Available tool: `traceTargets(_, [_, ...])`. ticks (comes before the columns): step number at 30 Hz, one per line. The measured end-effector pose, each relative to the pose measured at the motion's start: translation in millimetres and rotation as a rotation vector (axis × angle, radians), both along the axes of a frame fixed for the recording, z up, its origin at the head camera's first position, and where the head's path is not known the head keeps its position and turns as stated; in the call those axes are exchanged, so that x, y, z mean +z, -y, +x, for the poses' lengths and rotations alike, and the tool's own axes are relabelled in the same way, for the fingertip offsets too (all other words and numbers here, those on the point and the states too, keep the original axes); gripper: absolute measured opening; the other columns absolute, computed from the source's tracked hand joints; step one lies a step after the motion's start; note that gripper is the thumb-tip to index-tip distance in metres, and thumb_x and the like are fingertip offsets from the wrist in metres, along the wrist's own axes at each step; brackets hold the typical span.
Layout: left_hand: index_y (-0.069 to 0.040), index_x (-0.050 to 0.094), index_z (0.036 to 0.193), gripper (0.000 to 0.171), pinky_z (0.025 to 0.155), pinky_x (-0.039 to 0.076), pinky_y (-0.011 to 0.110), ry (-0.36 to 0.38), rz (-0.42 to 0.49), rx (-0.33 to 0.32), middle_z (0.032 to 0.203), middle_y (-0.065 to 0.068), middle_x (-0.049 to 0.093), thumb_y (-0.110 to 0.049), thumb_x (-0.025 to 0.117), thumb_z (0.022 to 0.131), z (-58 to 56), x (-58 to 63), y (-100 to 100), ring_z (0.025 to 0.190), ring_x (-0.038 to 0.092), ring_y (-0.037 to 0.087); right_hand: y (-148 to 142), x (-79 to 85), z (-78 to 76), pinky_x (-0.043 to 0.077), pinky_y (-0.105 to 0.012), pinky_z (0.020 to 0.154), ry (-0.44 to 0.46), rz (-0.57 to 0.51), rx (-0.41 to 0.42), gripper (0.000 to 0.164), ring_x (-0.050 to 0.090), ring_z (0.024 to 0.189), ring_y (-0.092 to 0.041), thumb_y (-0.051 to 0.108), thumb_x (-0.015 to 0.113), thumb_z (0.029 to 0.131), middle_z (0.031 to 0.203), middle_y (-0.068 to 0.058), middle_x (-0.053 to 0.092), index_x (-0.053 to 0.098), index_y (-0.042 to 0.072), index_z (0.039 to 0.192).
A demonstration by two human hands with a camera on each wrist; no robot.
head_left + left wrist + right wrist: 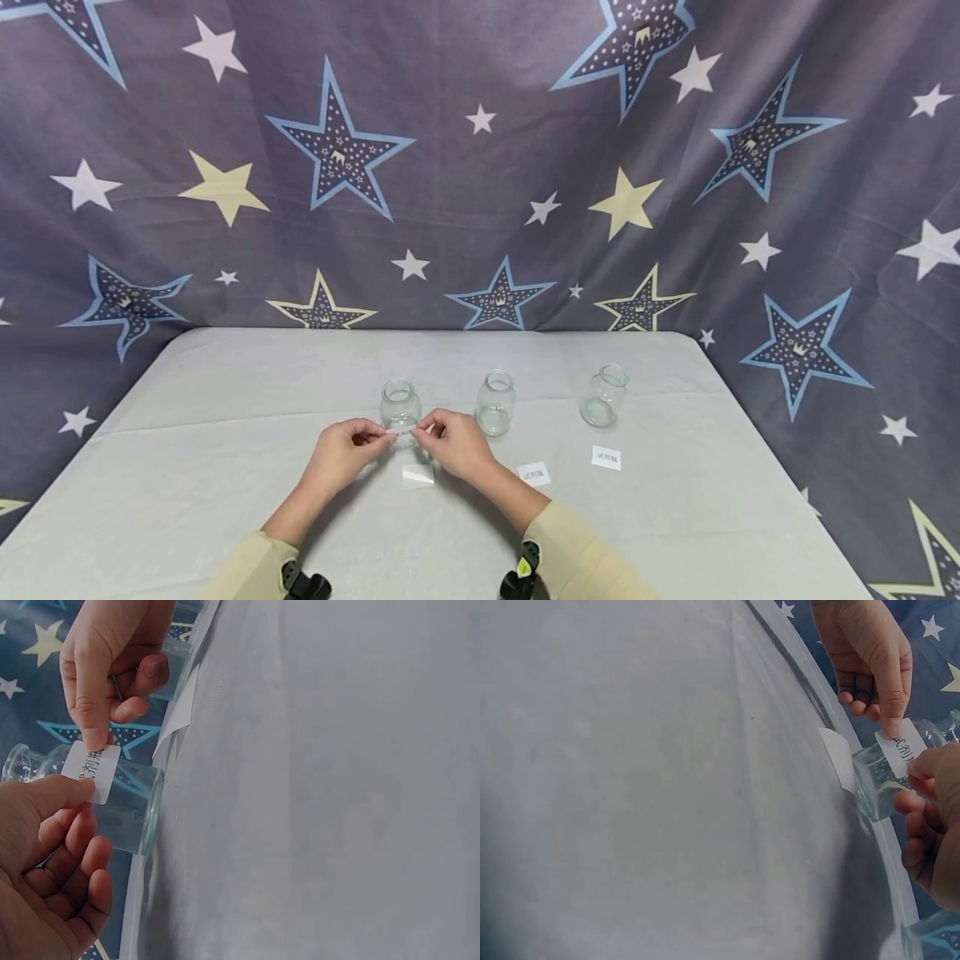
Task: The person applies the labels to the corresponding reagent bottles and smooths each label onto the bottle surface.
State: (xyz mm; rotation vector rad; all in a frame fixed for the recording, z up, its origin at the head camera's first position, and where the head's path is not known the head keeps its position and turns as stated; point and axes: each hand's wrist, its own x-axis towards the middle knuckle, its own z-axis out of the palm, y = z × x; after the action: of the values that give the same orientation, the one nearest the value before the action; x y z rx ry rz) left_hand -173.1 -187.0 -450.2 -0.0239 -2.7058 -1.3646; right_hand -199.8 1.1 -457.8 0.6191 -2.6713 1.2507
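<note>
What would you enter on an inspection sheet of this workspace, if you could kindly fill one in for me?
Surface: pale, creased table.
Jars: left jar, middle jar and right jar stand upright, lidless.
Labels: held label in front of the left jar, contact unclear; middle label and right label lie on the table.
Clutter: glossy slip before the left jar.
Hands: left hand and right hand pinch the held label at opposite ends.
Cables: nothing seen.
Surroundings: star-patterned curtain behind the table.
</note>
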Motion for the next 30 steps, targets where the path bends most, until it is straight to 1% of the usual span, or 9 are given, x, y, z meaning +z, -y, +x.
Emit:
traceTargets(7, [-0.006, 0.071, 0.081, 0.01, 0.061, 0.046, 0.018, -0.021, -0.009, -0.005, 0.074, 0.003, 0.068, -0.015, 0.074, 0.078, -1.1, -1.4, -0.3, 0.063, 0.054, 0.003, 1.3, -1.2, -0.3, 0.033, -0.015, 0.047, 0.002, -0.001, -0.012, 0.012, 0.038, 0.048, 0.002, 0.025, 0.068, 0.084, 0.059, 0.004, 0.058, 0.069, 0.013, 0.081])
traceTargets(14, [-0.005, 0.07, 0.081, 0.011, 0.06, 0.046, 0.018, -0.039, -0.022, -0.012, 0.074, 0.003, 0.068, -0.015, 0.074, 0.078, -0.4, 0.1, 0.5, 0.063, 0.053, 0.003, 0.3, -1.4, -1.3, 0.033, -0.014, 0.049, -0.018, 0.027, -0.035, 0.02, 0.038, 0.05, 0.002, 0.03, 0.069, 0.083, 0.057, 0.006, 0.055, 0.065, 0.014, 0.071])
traceTargets(17, [-0.006, 0.07, 0.08, 0.01, 0.061, 0.046, 0.018, -0.048, -0.037, -0.012, 0.074, 0.003, 0.067, -0.014, 0.074, 0.078, -1.2, -0.1, 0.2, 0.064, 0.053, 0.003, 0.3, -1.9, -2.1, 0.032, -0.014, 0.049, -0.023, 0.035, -0.038, 0.021, 0.038, 0.05, 0.002, 0.03, 0.068, 0.084, 0.058, 0.006, 0.055, 0.065, 0.014, 0.071])
traceTargets(20, [-0.007, 0.07, 0.08, 0.009, 0.061, 0.045, 0.018, -0.049, -0.047, -0.011, 0.074, 0.002, 0.067, -0.014, 0.074, 0.078, -2.0, -1.0, 0.1, 0.063, 0.052, 0.003, 0.9, -2.6, -2.6, 0.033, -0.014, 0.05, -0.02, 0.026, -0.037, 0.018, 0.038, 0.05, 0.002, 0.029, 0.069, 0.083, 0.058, 0.005, 0.056, 0.066, 0.013, 0.076])
traceTargets(23, [-0.007, 0.07, 0.079, 0.009, 0.06, 0.045, 0.018, -0.05, -0.053, -0.011, 0.073, 0.002, 0.066, -0.014, 0.074, 0.078, -2.5, -1.8, 0.4, 0.063, 0.052, 0.003, 1.7, -3.3, -3.2, 0.035, -0.014, 0.051, -0.007, -0.007, -0.039, 0.017, 0.04, 0.052, 0.002, 0.027, 0.07, 0.082, 0.06, 0.004, 0.057, 0.065, 0.011, 0.084])
traceTargets(27, [-0.007, 0.07, 0.08, 0.009, 0.06, 0.045, 0.018, -0.055, -0.062, -0.014, 0.073, 0.002, 0.067, -0.015, 0.074, 0.078, -1.7, -2.1, 0.8, 0.063, 0.052, 0.004, 2.8, -4.1, -4.0, 0.039, -0.015, 0.054, 0.02, -0.077, -0.038, 0.025, 0.044, 0.057, 0.001, 0.024, 0.073, 0.08, 0.067, -0.001, 0.059, 0.062, 0.007, 0.096])
traceTargets(30, [-0.006, 0.069, 0.08, 0.01, 0.059, 0.045, 0.018, -0.053, -0.067, -0.012, 0.073, 0.002, 0.066, -0.015, 0.073, 0.079, -0.9, -2.1, 0.8, 0.064, 0.052, 0.004, 3.0, -5.4, -4.8, 0.043, -0.016, 0.058, 0.042, -0.123, -0.031, 0.033, 0.052, 0.063, -0.005, 0.021, 0.074, 0.079, 0.077, -0.006, 0.063, 0.059, 0.005, 0.104])
